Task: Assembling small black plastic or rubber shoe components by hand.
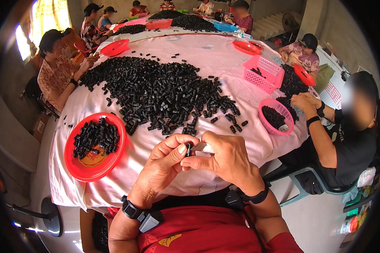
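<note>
I see my left hand (166,158) pinching a small black cap (189,148) at lower centre, my right hand (223,158) closed on a pale piece (200,147) meeting it. Held over the worktop (223,63) edge, a loose pinch could, I think, drop the cap into my lap.

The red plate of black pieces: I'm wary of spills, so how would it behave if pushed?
The red plate looks like thin plastic, so probably light and easy to slide on the pink cloth. Its rim seems shallow; the heaped black pieces could tumble out.
</note>
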`<state>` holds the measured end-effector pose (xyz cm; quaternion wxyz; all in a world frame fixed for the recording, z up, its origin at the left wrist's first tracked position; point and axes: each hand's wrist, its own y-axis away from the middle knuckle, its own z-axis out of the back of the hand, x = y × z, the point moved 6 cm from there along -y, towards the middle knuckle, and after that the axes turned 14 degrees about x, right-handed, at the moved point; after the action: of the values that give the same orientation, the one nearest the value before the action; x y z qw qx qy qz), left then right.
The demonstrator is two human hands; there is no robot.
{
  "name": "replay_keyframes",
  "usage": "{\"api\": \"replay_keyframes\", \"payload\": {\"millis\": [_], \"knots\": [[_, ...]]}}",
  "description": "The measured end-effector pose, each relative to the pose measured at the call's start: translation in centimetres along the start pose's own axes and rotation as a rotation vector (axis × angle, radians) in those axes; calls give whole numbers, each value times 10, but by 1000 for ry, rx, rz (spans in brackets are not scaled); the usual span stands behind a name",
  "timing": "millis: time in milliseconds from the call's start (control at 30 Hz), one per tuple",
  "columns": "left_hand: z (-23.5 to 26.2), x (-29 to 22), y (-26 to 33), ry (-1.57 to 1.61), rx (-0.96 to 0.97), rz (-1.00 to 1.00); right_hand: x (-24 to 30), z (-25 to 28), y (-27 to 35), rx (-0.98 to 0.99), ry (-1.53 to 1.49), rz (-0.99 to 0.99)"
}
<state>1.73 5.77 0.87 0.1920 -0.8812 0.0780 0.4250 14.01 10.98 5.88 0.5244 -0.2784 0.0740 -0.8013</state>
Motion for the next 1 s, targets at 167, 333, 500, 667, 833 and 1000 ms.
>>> {"api": "replay_keyframes", "payload": {"millis": [167,333,500,667,833,1000], "knots": [[1,0,0,-25,-62,33,0,-1,-1,29,-31,3],[2,0,0,29,-47,18,-1,1,1,-10,-248,17],[0,-1,-1,93,-17,-12,7,9,-3,-56,-532,69],[3,2,-2,103,-17,-5,-4,-8,-1,23,-632,29],[6,5,-1,100,-42,20,-2,-8,-6,-32,-731,4],[39,-29,5,92,-283,-240,-27,-6,-3,-61,-626,-153]]}}
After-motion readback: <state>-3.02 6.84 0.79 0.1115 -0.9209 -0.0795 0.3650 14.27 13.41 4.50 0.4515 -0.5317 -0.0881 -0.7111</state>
